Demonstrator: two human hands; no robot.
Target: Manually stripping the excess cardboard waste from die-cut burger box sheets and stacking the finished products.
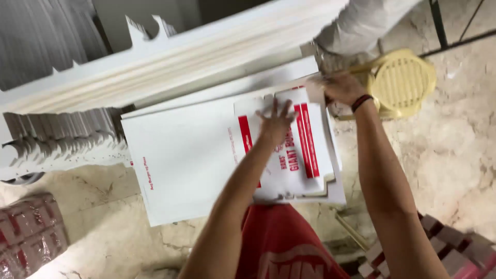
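Left hand [275, 124] is pressing flat, fingers spread wide, on a printed white-and-red flat carton blank [289, 155] lying on the right end of a big white sheet stack [181, 155] on the floor [454, 155]. Right hand [338, 88] is pinching the blank's far right corner. Likely risks: the blank is sliding off the stack's right edge, or the corner is creasing under the pinch. Yellow stool [400, 82] is sitting close on the right, possibly snagging.

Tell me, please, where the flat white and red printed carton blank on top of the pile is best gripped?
Probably at its far right corner, where the right hand already pinches the carton blank. It lies flat under the pressing left hand, so only its edges can be gripped, and that corner overhangs the white sheets below.
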